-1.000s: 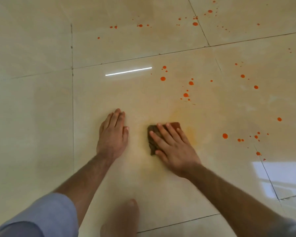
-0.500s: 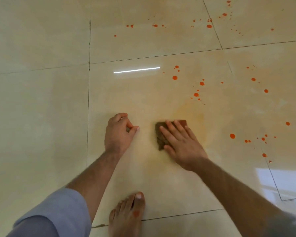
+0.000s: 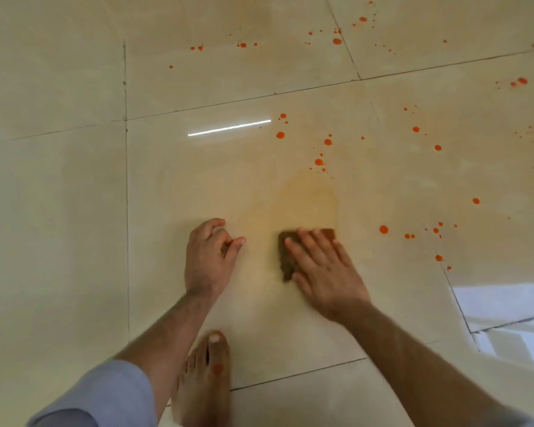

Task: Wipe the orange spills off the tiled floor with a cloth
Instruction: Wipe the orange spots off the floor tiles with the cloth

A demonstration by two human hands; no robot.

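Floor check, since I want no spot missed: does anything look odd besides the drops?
Yes: a faint orange smear spreads just beyond the cloth under the right hand, and the bare foot carries an orange spot.

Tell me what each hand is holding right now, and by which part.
Right hand presses flat on the brown cloth, covering its right part; no grip. Left hand holds nothing, fingers curled, resting on the floor.
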